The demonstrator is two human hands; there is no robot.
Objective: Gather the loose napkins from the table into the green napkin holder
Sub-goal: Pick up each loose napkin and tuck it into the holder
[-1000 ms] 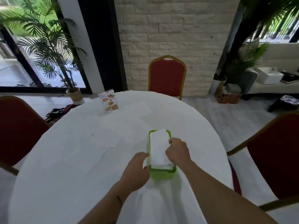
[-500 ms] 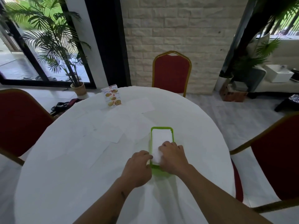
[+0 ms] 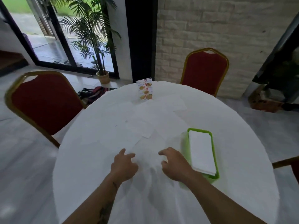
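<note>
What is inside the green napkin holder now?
The green napkin holder contains a flat stack of white napkins that fills most of it. The number of napkins and the bottom of the holder are hidden by the stack.

Menu card [image 3: 145, 91] print unreadable

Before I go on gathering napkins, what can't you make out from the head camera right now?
- Loose white napkins: white on the white tablecloth, edges faint; their count is unclear.
- Green plastic napkin holder: motion blur smears its left wall; stack depth hidden.
- Small printed menu card: text too small.
- Left hand and right hand: whether fingertips touch a napkin is unclear.
- Red chair: cut off by the right edge.
</note>
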